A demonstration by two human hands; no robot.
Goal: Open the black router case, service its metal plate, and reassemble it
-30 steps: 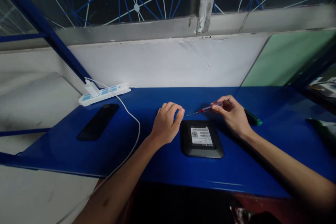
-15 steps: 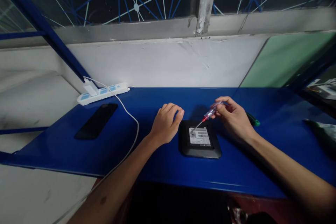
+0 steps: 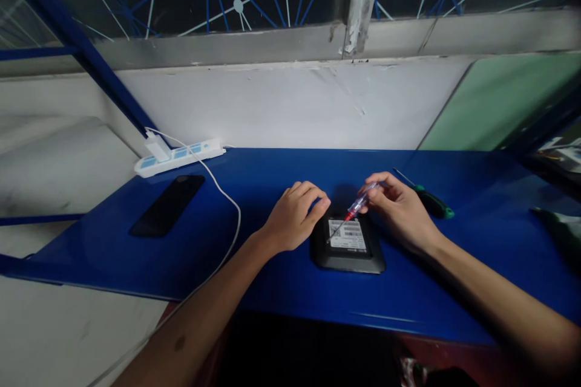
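Note:
A screwdriver (image 3: 362, 201) with a clear purplish handle and red collar is in my right hand (image 3: 403, 211), pinched between thumb and fingers. Its thin shaft slants down and left, the tip over the left edge of a white label (image 3: 351, 237). The label is on the back of a flat black device (image 3: 349, 263) lying on the blue table. At the device's upper left corner is my left hand (image 3: 297, 214), fingers loosely bent, thumb apart, nothing seen in it. Whether it presses on the device I cannot tell.
A second screwdriver (image 3: 433, 202), green and black, lies beyond my right hand. On the left are a black phone (image 3: 167, 205), a white power strip (image 3: 181, 158) with a charger (image 3: 157, 148), and a white cable (image 3: 236, 211) running under my left forearm. A wall (image 3: 290, 106) stands behind the table.
My right hand and the screwdriver have moved slightly down and left, the tip lower along the label. My left hand has shifted right over the device's corner. More of the green screwdriver shows.

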